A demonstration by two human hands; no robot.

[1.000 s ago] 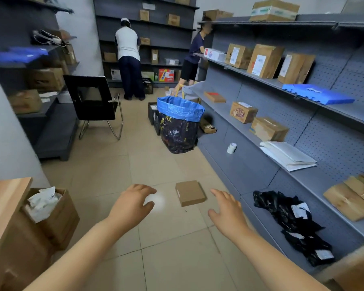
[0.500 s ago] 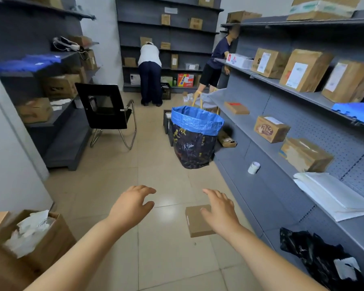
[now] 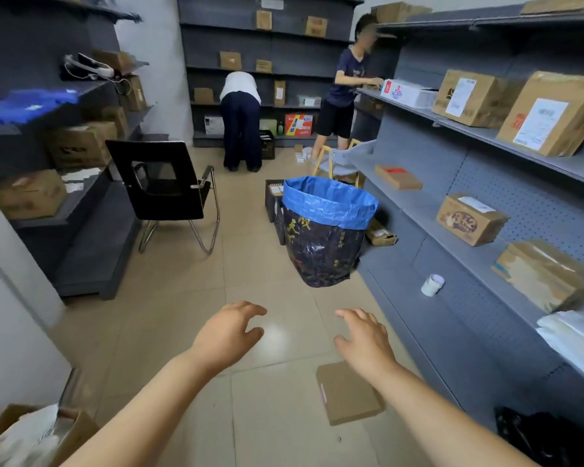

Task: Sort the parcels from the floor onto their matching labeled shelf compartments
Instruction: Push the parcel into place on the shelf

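A flat brown cardboard parcel (image 3: 346, 396) lies on the tiled floor at the lower middle, partly under my right wrist. My right hand (image 3: 364, 342) hovers above its far edge, fingers spread, holding nothing. My left hand (image 3: 228, 333) hangs to the left of it, also empty with fingers apart. The grey shelving (image 3: 452, 230) runs along the right wall and carries several brown boxes (image 3: 469, 219) with white labels.
A dark sack with a blue liner (image 3: 324, 227) stands ahead by the shelf. A black chair (image 3: 164, 190) sits at the left. Two persons (image 3: 241, 119) work at the back shelves. A tape roll (image 3: 432, 284) lies on the low shelf. An open box (image 3: 31, 436) is at lower left.
The view has advanced and tilted up; the floor parcel has slid from ahead of my hands to beneath my right wrist. Both hands stay empty and spread.
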